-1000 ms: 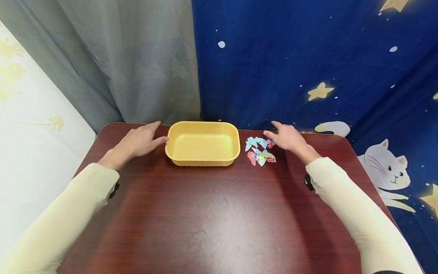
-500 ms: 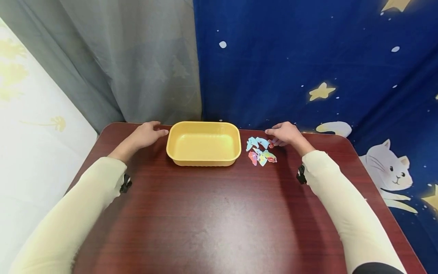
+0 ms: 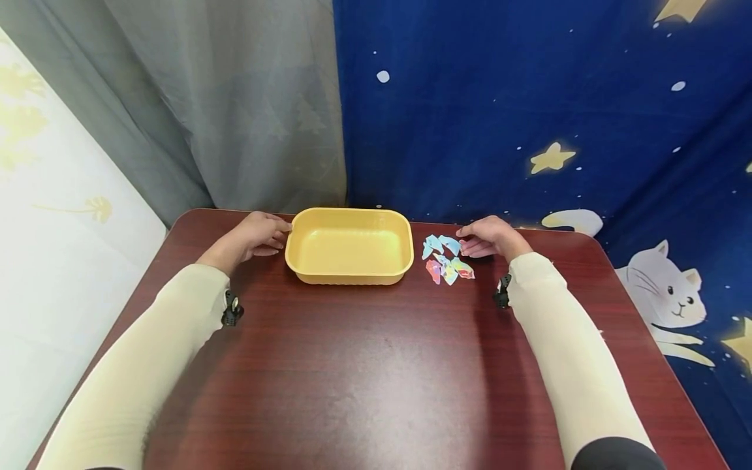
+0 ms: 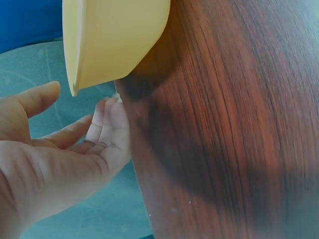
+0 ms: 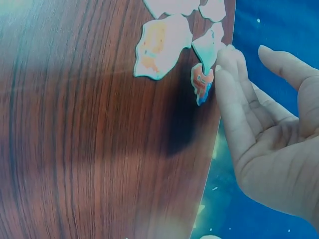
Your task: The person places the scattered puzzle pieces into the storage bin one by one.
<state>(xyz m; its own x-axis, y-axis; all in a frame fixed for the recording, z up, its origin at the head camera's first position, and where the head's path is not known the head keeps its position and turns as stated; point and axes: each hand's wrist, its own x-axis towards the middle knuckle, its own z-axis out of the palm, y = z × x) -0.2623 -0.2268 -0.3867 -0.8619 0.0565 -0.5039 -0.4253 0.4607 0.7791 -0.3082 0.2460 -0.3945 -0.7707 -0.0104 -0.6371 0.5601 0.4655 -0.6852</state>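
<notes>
One yellow tray (image 3: 349, 252) between hands (image 3: 258, 234) (image 3: 492, 236)

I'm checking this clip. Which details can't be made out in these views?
- Head view: the print on the colorful pieces, too small to read.
- Head view: the table's near end, cut off by the bottom edge.
- Left wrist view: the inside of the yellow tray, hidden by its own wall; its top is cut off.
- Right wrist view: the topmost piece, cut off by the top edge.
</notes>
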